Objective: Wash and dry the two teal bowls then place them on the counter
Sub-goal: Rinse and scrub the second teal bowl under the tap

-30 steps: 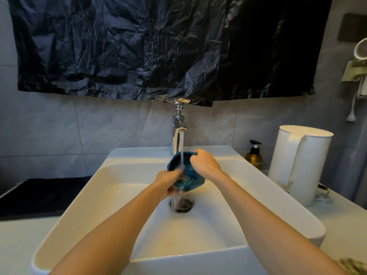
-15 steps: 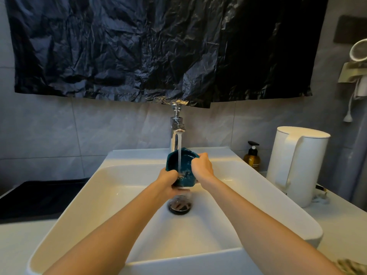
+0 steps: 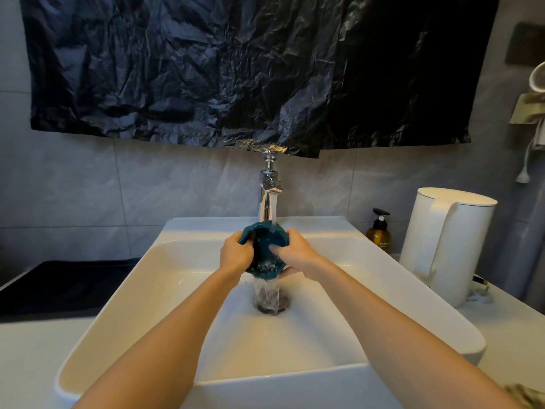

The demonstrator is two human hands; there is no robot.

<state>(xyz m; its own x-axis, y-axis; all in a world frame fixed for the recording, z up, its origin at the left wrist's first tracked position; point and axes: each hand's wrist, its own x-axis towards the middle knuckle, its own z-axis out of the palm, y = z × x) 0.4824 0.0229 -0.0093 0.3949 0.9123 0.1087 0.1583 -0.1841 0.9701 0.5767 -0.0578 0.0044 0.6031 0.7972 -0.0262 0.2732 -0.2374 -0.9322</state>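
The teal bowl [image 3: 263, 252] is gripped from both sides: its left rim is clasped by the curled fingers of the left hand [image 3: 235, 256], and its right rim is pinched by the right hand [image 3: 296, 256], with the thumb laid inside. The bowl is held tilted under the water stream [image 3: 273, 211] from the chrome faucet [image 3: 266, 196], above the drain [image 3: 269, 304] of the white sink [image 3: 132, 305]. An amber pump bottle [image 3: 379, 236] and a white kettle [image 3: 442, 246] are seen to the right.
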